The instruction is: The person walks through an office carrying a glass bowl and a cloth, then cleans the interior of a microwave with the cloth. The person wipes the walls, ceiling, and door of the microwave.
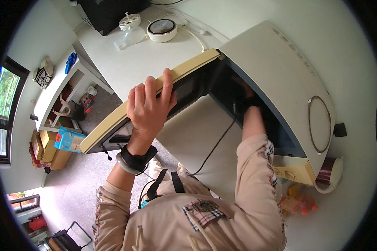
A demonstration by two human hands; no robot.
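A microwave oven [270, 59] stands before me with its door [188, 67] swung wide. My left hand [150, 103] holds the cream top edge of that door, fingers laid over it and thumb on the inner side. Inside the dark cavity [279, 135] is my right hand [246, 89], blurred and mostly lost in shadow. Whether it grips anything cannot be made out. From that wrist a black cable [214, 150] hangs down across the white tabletop [194, 125]. A black band [139, 159] wraps my left wrist beside a pale bangle [125, 164].
Behind the door, a white round appliance [162, 31] and an egg tray [129, 21] sit on the counter, near a white power cord [196, 36]. A coiled cable [319, 124] lies on the oven's top. Cardboard boxes [55, 150] and a blue package [69, 139] are at left.
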